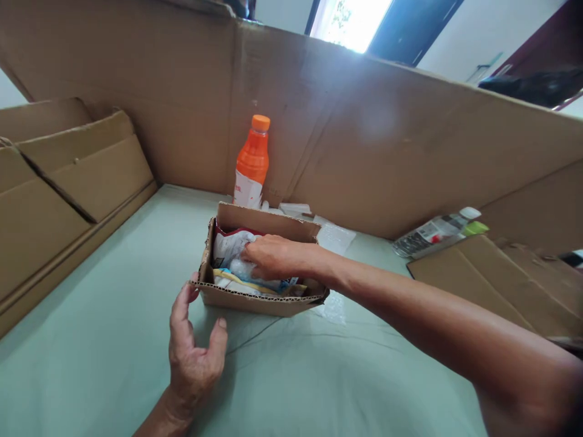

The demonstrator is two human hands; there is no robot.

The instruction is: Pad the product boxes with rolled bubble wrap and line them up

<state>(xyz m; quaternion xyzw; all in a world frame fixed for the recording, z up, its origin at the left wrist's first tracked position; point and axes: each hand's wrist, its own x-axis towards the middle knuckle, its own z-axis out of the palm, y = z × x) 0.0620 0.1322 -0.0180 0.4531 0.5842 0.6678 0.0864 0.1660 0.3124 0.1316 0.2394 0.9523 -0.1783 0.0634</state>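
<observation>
A small open cardboard box point(255, 300) sits on a pale green cloth point(113, 340) in the middle. It holds several packets, one white point(228, 246) and one with yellow and blue edges. My right hand point(273, 256) reaches into the box, fingers curled over the packets. Whether it grips one I cannot tell. My left hand point(194, 352) hovers just in front of the box's near left corner, fingers apart, a fingertip touching the corner, holding nothing.
An orange drink bottle point(252, 161) stands upright behind the box. Tall cardboard walls point(387, 139) ring the surface. Clear plastic wrappers point(334, 237) lie behind the box. A bottle point(435, 233) lies on its side at right beside a flat cardboard sheet point(492, 285).
</observation>
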